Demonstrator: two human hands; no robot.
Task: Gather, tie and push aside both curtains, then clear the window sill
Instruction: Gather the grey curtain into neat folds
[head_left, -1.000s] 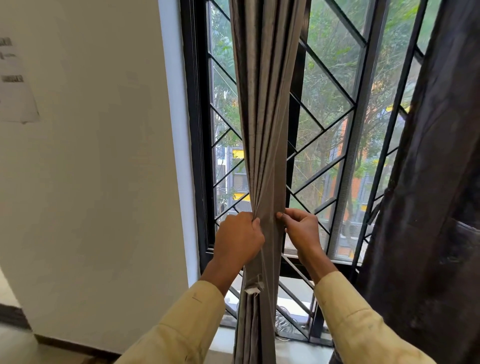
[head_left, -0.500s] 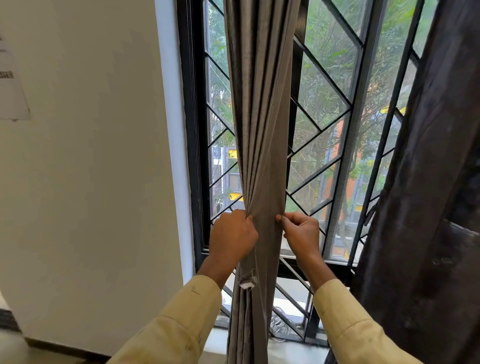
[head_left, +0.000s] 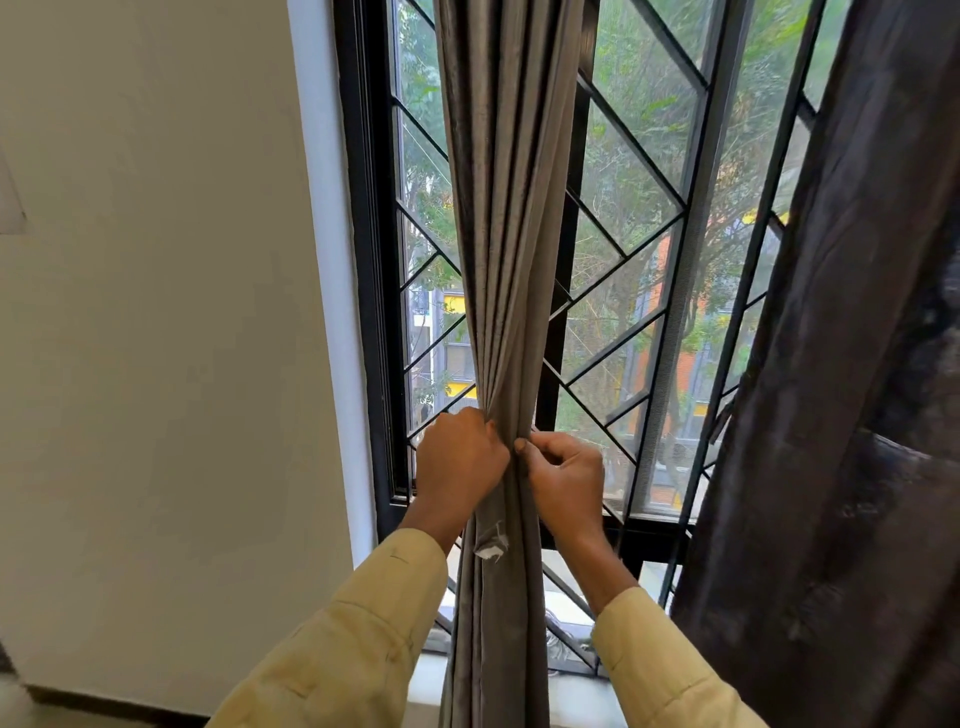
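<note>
A grey-brown curtain (head_left: 506, 218) hangs gathered into a narrow pleated column in front of the window. My left hand (head_left: 457, 462) grips its left side and my right hand (head_left: 563, 480) pinches its right side, squeezing the fabric tight between them. A frayed fabric tab (head_left: 491, 543) dangles just below my left hand. A second, dark brown curtain (head_left: 852, 415) hangs loose along the right edge. A strip of the white window sill (head_left: 576, 693) shows low down, between my yellow sleeves.
The black window frame (head_left: 371, 270) carries a diagonal metal grille (head_left: 628, 244) behind the curtain, with trees and buildings outside. A cream wall (head_left: 156, 338) fills the left, with a paper corner on it at the far left. Something small lies at the grille's base, unclear.
My hands have drawn closer together on the grey curtain, cinching it into a tighter waist. The view has shifted slightly left.
</note>
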